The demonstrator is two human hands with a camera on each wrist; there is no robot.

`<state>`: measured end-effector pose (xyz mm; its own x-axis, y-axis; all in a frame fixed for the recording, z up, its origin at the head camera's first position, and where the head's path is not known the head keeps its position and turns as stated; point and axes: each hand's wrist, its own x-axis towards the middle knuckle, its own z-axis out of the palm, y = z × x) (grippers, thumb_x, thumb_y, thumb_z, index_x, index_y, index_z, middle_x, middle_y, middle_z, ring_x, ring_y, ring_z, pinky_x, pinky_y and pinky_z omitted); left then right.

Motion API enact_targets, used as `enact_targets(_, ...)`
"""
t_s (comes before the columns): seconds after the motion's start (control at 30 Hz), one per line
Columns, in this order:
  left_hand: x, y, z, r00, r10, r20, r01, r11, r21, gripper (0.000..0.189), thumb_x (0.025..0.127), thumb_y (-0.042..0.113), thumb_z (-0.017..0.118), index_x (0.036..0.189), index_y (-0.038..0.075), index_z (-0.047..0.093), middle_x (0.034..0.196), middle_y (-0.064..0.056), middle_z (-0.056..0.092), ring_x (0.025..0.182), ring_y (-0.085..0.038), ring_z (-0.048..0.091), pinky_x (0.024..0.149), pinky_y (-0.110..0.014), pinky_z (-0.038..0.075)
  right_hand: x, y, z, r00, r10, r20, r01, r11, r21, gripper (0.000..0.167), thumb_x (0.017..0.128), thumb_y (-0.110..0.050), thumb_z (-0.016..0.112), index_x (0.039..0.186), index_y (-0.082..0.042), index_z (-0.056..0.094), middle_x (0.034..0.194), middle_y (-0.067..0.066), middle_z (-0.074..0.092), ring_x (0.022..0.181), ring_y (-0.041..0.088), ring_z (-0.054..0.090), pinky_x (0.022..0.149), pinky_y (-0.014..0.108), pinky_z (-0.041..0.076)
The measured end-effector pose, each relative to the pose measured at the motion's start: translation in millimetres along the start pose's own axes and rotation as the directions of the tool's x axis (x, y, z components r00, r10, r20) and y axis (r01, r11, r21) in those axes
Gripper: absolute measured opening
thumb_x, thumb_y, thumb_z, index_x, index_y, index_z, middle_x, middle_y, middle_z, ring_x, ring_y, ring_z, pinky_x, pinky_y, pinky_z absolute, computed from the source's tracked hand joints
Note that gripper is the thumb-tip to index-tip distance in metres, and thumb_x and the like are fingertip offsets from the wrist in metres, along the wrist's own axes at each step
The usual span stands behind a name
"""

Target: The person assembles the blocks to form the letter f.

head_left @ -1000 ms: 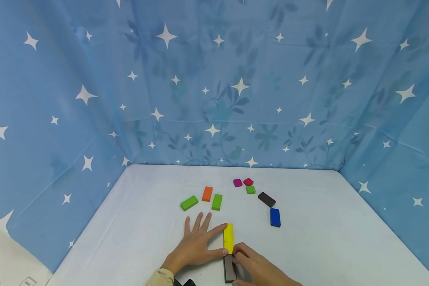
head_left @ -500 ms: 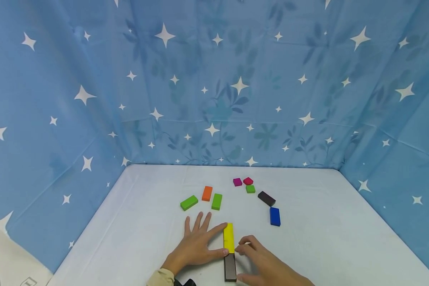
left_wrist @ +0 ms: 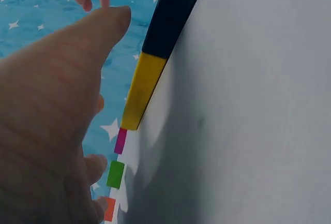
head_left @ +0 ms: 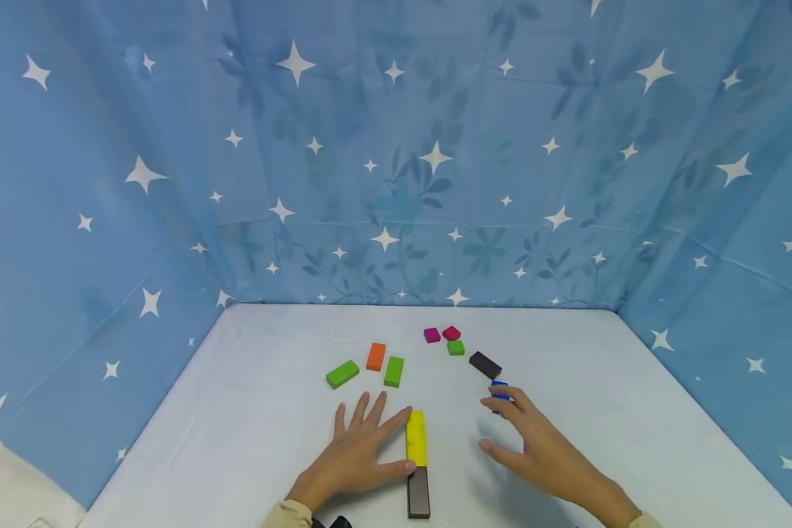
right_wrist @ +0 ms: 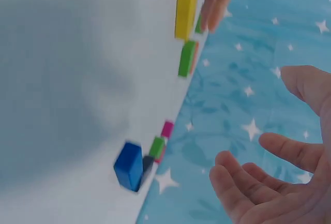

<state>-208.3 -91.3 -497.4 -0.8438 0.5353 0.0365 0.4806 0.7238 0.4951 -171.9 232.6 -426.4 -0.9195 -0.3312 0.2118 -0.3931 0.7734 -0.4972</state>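
Note:
A yellow block (head_left: 416, 440) and a dark grey-brown block (head_left: 419, 493) lie end to end in a line on the white table. My left hand (head_left: 356, 455) is beside them with fingers spread, its index fingertip at the yellow block's far end and its thumb tip near the joint between the two. To the right, my right hand (head_left: 548, 447) hovers with loosely bent fingers and holds nothing. Its fingertips partly cover a blue block (head_left: 499, 383) in the head view. The right wrist view shows that blue block (right_wrist: 128, 164) apart from the fingers.
Behind my left hand lie two green blocks (head_left: 342, 375) and an orange block (head_left: 376, 357). Farther back are a magenta piece (head_left: 432, 335), a red piece (head_left: 452, 334) and a small green piece (head_left: 456, 347). A black block (head_left: 485, 365) lies just behind the blue one. A blue starry curtain (head_left: 396, 183) surrounds the table.
My right hand has left the side of the dark block and moved right and away from me, over to the blue block. The left hand stays beside the yellow block.

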Motion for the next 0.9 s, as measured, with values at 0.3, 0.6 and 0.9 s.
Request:
enact_targets(0.3, -2.8, 8.8, 3.1, 1.000, 0.008, 0.028, -0.009, 0.999, 0.036, 0.081, 0.097, 0.077, 0.054, 0.168, 0.040, 0.037, 0.177, -0.018, 0.019, 0.160, -0.049, 0.012, 0.118, -0.080, 0.002, 6.2, 19, -30, 0.983, -0.063, -0.172, 0.064, 0.998, -0.002, 0.047, 0.098, -0.024, 0.081, 0.138, -0.005, 0.065, 0.150, 0.016, 0.052, 0.115, 0.034, 0.069, 0.089, 0.049, 0.062)
enact_targets(0.6, -2.5, 9.1, 7.4, 0.999, -0.025, 0.048, 0.023, 0.999, 0.035, 0.076, 0.099, 0.076, 0.052, 0.165, 0.041, 0.043, 0.174, -0.024, 0.021, 0.160, -0.048, 0.012, 0.117, -0.080, -0.001, 13.5, 15, -41, 0.983, -0.075, -0.169, 0.098, 0.987, 0.131, 0.038, 0.106, -0.021, 0.070, 0.140, -0.004, 0.065, 0.149, 0.010, 0.056, 0.126, 0.029, 0.064, 0.101, 0.014, 0.047)
enact_targets(0.9, -0.5, 6.4, 10.1, 0.999, -0.031, 0.035, 0.030, 0.999, 0.042, 0.071, 0.102, 0.075, 0.049, 0.165, 0.044, 0.042, 0.175, -0.023, 0.020, 0.161, -0.048, 0.010, 0.116, -0.081, -0.003, 22.1, 11, -44, 0.979, -0.084, -0.186, 0.101, 0.991, 0.083, 0.040, 0.105, -0.020, 0.072, 0.140, -0.003, 0.066, 0.149, 0.013, 0.057, 0.125, 0.032, 0.064, 0.101, 0.038, 0.057)
